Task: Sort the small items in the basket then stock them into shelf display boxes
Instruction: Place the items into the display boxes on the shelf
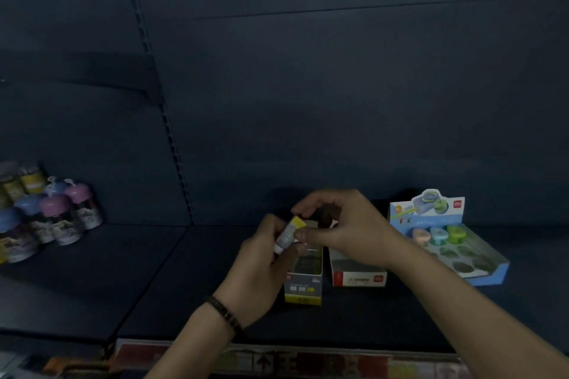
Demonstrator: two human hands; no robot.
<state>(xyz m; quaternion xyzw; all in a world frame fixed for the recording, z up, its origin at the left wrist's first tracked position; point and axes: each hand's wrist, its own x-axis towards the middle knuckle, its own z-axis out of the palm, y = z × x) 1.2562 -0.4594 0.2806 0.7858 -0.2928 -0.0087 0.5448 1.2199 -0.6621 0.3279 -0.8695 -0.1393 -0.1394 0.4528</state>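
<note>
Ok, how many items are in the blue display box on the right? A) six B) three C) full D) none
B: the blue display box holds only a pink piece, a teal piece and a green piece in its back row; the front slots are empty.

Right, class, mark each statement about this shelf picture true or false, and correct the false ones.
1. The left hand and right hand both hold the yellow-tipped item. True.
2. The blue display box is full. False: only three coloured pieces sit in its back row; the other slots are empty.
3. The jars stand at the left of the shelf. True.
4. The bracelet is on the right wrist. False: it is on the left wrist.
5. The red-and-white box stands left of the grey-and-yellow box. False: it stands to its right.
</note>
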